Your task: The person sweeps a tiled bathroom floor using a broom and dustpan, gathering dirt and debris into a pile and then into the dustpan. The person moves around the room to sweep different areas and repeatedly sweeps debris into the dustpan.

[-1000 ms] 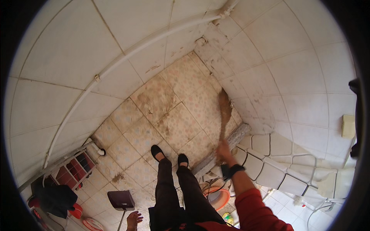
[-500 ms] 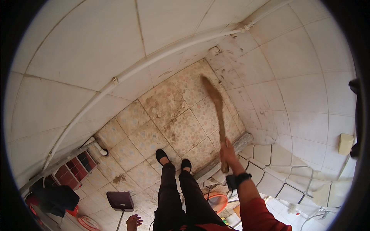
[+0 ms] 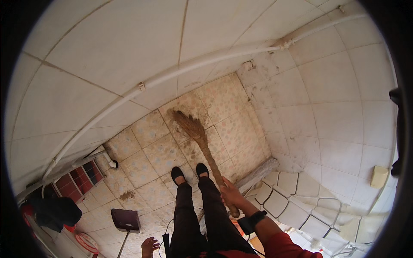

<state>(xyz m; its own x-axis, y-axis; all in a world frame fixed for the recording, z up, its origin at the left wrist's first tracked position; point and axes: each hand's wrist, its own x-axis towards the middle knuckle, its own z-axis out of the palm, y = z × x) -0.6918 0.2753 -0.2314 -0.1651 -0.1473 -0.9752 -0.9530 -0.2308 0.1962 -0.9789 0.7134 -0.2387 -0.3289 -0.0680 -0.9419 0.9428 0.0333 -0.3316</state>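
A straw broom [image 3: 208, 154] reaches out over the floor in front of my feet. Its splayed bristles lie over a dirty patch [image 3: 176, 124] of tile near the far wall. Around the lower handle, my right hand [image 3: 231, 193] is closed, with the handle's butt sticking out below it. Low in the view, my left hand [image 3: 149, 246] hangs with its fingers apart and nothing in it. To its left stands a long-handled dark purple dustpan [image 3: 125, 220]; I see no contact between the two.
A white pipe [image 3: 193, 69] runs along the tiled wall. A stone curb [image 3: 254, 175] borders the floor on the right. A second dirt patch [image 3: 126, 195] lies left of my feet. Beyond the dustpan are a red rack [image 3: 77, 182] and dark cloth [image 3: 53, 215].
The broom has swung left, from beside the right wall to the stained tiles, and my right hand has moved left with it. The view has also shifted slightly.
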